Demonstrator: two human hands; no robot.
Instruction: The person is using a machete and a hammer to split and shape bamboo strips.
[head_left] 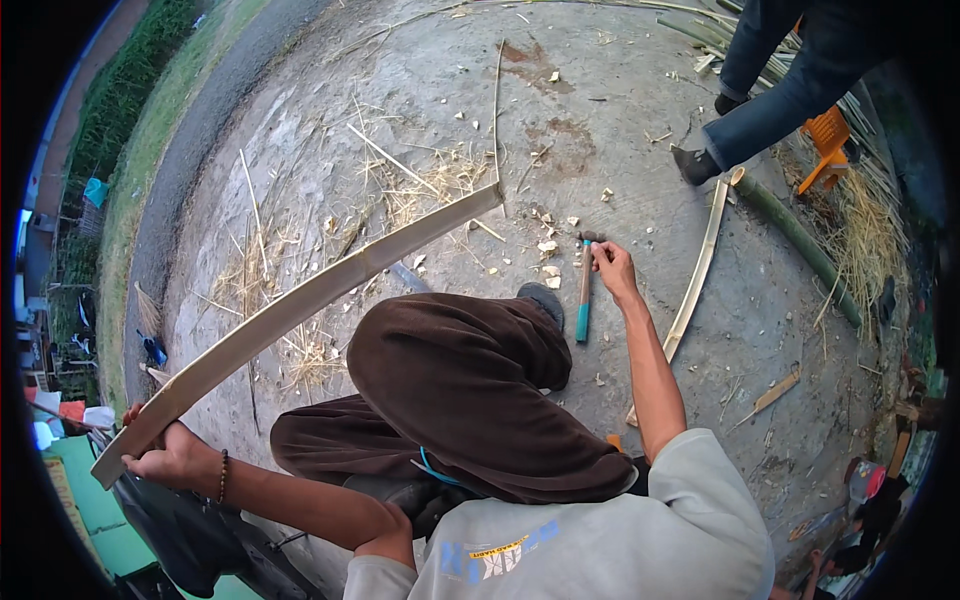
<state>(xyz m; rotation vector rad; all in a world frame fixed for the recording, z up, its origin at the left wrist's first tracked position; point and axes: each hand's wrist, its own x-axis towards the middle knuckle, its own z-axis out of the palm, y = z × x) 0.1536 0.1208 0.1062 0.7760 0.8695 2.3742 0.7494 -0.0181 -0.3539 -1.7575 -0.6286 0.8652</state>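
One long bamboo strip (300, 310) slants over the left half of the ground (640, 140), its near end in the left hand (178, 455); whether the far end touches down I cannot tell. The left hand is wrapped around that near end. The strip is likely light, stiff yet springy, with edges that may splinter; a hold on its flat faces, closer to its middle, should balance it better. The right hand (614, 268) pinches a hammer (583, 300) just below its head, the handle pointing back toward the person. It is probably head-heavy, so this grip is steady; the handle's far end would suit a swing. The raised knee (430, 340) stands between the two hands, in the straight way from hammer to strip. Shavings (440, 185) litter the ground around the strip's far half. Toward the ground's right edge lie a second strip (697, 285), a green pole (800, 245) and a wooden-handled tool (778, 392). Near its far right corner are a co-worker's leg (763, 125) and an orange plastic thing (826, 140).
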